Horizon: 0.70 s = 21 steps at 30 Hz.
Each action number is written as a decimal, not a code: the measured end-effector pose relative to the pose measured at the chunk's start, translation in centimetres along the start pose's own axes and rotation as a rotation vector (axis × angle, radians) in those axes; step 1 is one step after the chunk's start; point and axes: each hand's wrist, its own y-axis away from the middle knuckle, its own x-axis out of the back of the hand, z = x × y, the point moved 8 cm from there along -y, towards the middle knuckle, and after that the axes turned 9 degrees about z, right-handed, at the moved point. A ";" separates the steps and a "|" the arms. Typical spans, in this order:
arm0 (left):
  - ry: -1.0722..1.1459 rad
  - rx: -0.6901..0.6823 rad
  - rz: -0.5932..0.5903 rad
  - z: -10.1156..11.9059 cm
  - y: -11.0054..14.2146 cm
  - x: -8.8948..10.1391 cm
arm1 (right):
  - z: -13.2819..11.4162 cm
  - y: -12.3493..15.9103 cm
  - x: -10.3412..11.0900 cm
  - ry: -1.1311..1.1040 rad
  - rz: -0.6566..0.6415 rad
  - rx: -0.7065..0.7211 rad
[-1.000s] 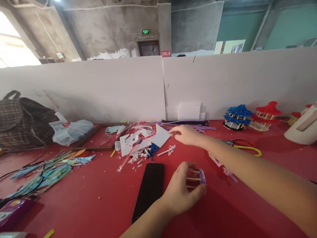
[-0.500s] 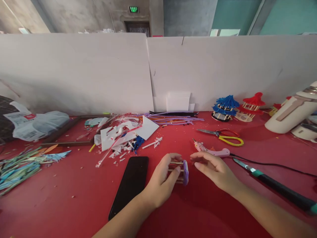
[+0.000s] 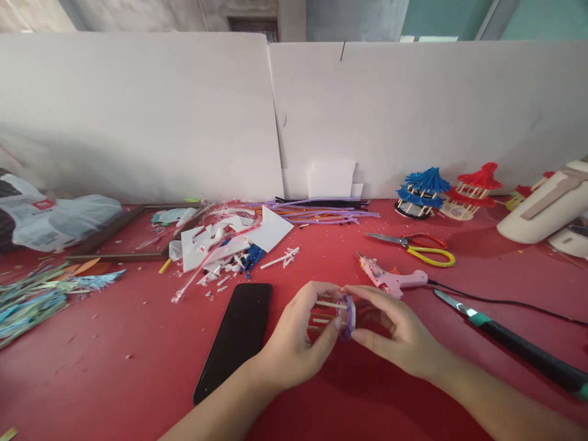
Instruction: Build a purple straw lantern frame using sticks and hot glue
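Observation:
My left hand (image 3: pixel 294 346) is closed around a small model frame of pale sticks with a purple pipe-cleaner rim (image 3: pixel 351 317). It lies on its side, the sticks pointing into my left palm and the rim facing right. On the rim's right side, the thumb and fingertips of my right hand (image 3: pixel 402 331) grip its edge. Part of the sticks is hidden by my left fingers. Just beyond my right hand lies a pink glue gun (image 3: pixel 390 280) with a black cord. A black phone (image 3: pixel 235 337) rests left of my left hand.
Scissors (image 3: pixel 429 255) and a green-and-black utility knife (image 3: pixel 523 346) lie to the right. Blue (image 3: pixel 419 199) and red (image 3: pixel 478 191) model pavilions stand behind, near a pale flask (image 3: pixel 542 205). Paper scraps (image 3: pixel 234 245), pipe cleaners (image 3: pixel 316 212) and a white partition (image 3: pixel 184 116) are farther back.
My right hand has moved left and its fingertips have come onto the purple rim. The frame has turned slightly in my left hand. The view has tipped down a little.

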 end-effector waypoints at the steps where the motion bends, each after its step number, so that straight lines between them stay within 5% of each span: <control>1: -0.017 -0.011 -0.005 0.1 0.0 0.0 | -0.1 0.0 0.1 0.020 0.003 0.022; 6: -0.166 -0.113 0.089 0.9 0.2 0.6 | -0.6 -0.4 0.3 0.046 0.042 0.053; 10: -0.169 0.124 0.191 -1.3 0.5 1.3 | 0.6 -0.6 0.1 -0.096 0.061 -0.053; 13: -0.208 0.271 0.116 -3.0 0.8 0.6 | 1.5 -0.6 -0.1 -0.153 0.081 -0.108; 17: -0.217 0.244 0.069 -3.2 0.7 -0.1 | 1.7 -0.6 0.3 -0.187 0.148 -0.102; 21: 0.106 0.177 0.048 -2.6 0.5 -0.7 | 0.2 -0.5 0.5 -0.225 0.188 -0.013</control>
